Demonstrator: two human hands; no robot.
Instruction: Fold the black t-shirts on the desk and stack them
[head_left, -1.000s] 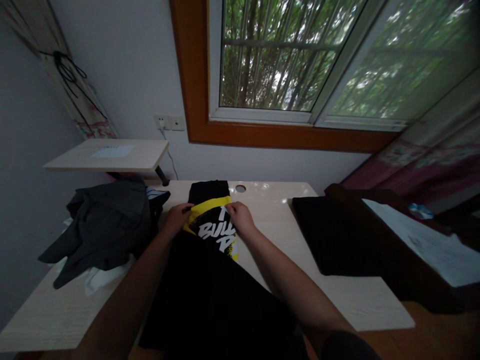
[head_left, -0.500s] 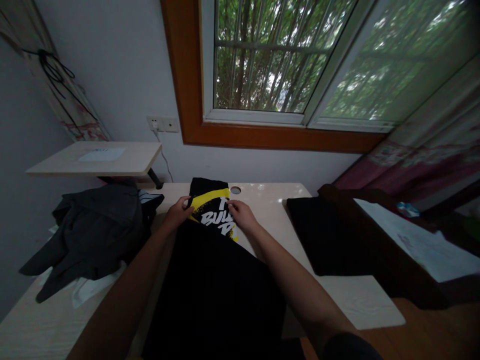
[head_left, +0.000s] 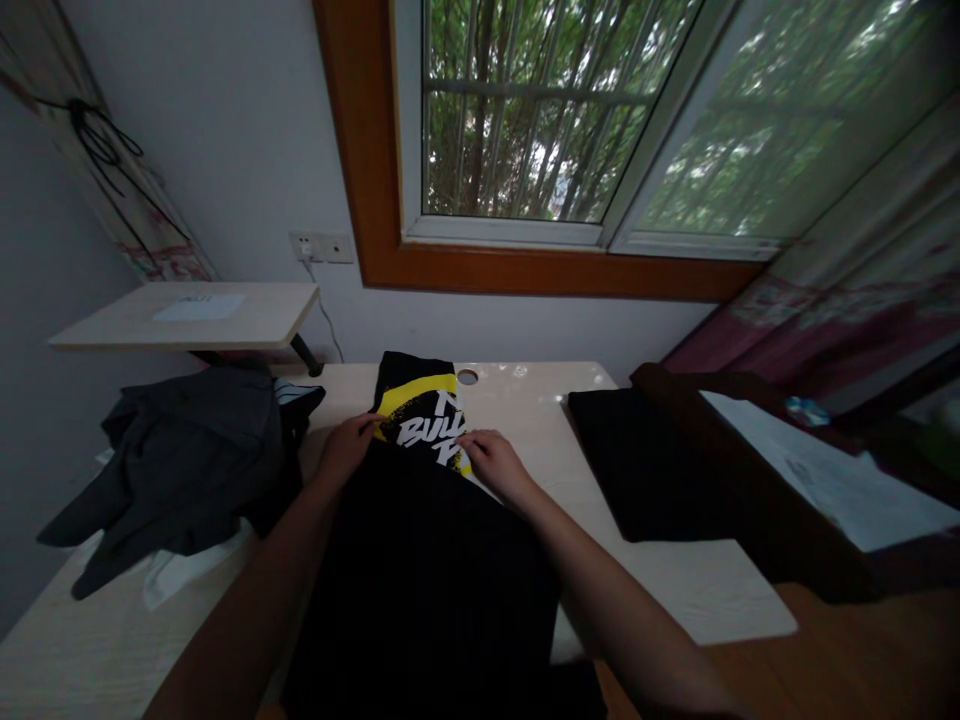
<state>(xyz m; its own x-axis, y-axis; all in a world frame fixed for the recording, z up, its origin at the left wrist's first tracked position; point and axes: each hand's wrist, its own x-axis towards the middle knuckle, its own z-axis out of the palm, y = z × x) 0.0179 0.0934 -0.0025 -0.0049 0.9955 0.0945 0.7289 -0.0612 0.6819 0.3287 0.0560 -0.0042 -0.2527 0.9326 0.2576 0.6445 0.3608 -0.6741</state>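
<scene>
A black T-shirt (head_left: 427, 570) with a yellow and white print stretches lengthwise over the table, its narrow folded part at the far end. My left hand (head_left: 349, 447) pinches its left edge beside the yellow band. On the other side, my right hand (head_left: 497, 463) has thumb and fingers closed at the right edge, next to the white lettering. The near part of the shirt spreads wider between my forearms and runs down toward the bottom of the view, where dark cloth is hard to tell apart.
A heap of dark grey clothing (head_left: 195, 460) lies at the left, below a small raised shelf (head_left: 262, 315). At the right a folded black cloth (head_left: 645, 465) rests on the light wooden table (head_left: 532, 400). Behind are a wall socket (head_left: 321, 247) and a window.
Both hands have slid toward me along the shirt's edges, the right one from beside the top lettering to lower down. The camera view has shifted slightly.
</scene>
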